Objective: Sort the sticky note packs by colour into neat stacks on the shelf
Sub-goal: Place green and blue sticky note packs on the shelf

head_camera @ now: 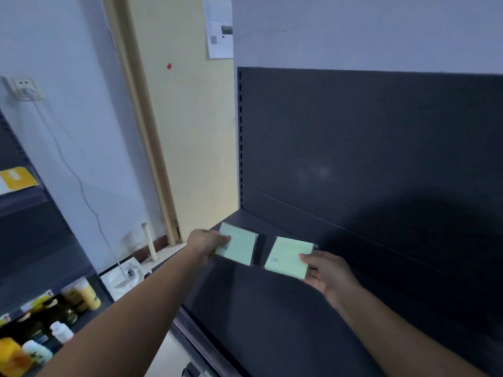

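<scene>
The left grip [209, 244] is pinching the left edge of a pale green sticky note pack [241, 247], thumb lying on top, while the right grip [328, 272] is holding a second pale green pack [290, 257] by its near right corner, thumb likewise pressing on the top face. Both packs are sitting low over the dark shelf [272, 317], toward its left end and near the dark back panel [381, 145] — side by side, with a narrow gap showing between them. Whether they are resting on the shelf or being held just off it, the view is not showing. Small dark print is showing on the right-hand pack near its left front corner. Both bare forearms are reaching in from the bottom of the frame. To the left, a neighbouring rack [35, 202] is carrying bottles — a yellow bottle [85, 295] and a white bottle [62, 332] among them. A wall socket [25, 88] is sitting higher up, and a printed sheet [219, 28] is hanging on the wall above the shelf.
</scene>
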`<state>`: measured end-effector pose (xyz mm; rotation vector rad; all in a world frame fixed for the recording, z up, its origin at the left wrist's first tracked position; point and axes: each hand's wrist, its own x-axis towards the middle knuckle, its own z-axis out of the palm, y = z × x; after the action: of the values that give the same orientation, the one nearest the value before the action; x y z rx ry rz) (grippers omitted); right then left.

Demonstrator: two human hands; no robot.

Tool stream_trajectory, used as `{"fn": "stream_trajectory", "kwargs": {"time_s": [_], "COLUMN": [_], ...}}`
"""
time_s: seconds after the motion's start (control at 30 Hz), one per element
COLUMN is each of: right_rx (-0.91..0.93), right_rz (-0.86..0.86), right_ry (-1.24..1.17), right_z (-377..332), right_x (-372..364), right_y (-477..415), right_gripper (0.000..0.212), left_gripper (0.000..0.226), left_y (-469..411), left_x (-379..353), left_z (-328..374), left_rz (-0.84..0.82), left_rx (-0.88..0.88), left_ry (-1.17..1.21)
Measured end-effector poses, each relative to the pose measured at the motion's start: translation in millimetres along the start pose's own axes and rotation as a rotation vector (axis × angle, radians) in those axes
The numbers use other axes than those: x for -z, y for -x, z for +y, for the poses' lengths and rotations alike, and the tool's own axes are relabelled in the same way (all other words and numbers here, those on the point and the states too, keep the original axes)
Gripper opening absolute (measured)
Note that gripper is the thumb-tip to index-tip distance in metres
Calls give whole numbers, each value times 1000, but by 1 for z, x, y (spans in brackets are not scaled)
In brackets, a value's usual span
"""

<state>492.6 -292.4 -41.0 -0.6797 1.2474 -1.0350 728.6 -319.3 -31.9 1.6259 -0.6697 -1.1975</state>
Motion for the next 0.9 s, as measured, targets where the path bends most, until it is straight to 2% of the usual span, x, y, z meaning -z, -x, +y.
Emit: {"fn": "stream_trajectory", "kwargs": {"time_s": [0.23,0.4,0.47,0.57,0.67,0.77,0.9], "right_rx": [14,-34,-63,-64,-1,33,11], "right_rz": [112,233,277,327,406,473,552], "right_ry": [-90,-64,-83,-64,124,374,732], "right_z": [-9,2,8,14,18,21,23], "right_x": [-47,-91,-106,-123,-132,-136,-142], "right_y": [-44,-86,-100,-117,-130,-137,-140], "right_gripper": [10,13,13,16,10,12,45], "left_gripper": [18,12,14,6,13,19,24], "left_y": [-85,-135,-149,-157,-162,-168,-171], "left_x": [-18,-27,-30,-33,-33,-33,-32], "left_z": [9,9,10,12,12,11,12], "left_rz": [-147,-225,-211,-175,-180,-180,-179], "left_rx": [33,47,-19,-223,-361,-391,-475], "left_ry": [-8,-118,-229,-503,-747,-818,-851]}}
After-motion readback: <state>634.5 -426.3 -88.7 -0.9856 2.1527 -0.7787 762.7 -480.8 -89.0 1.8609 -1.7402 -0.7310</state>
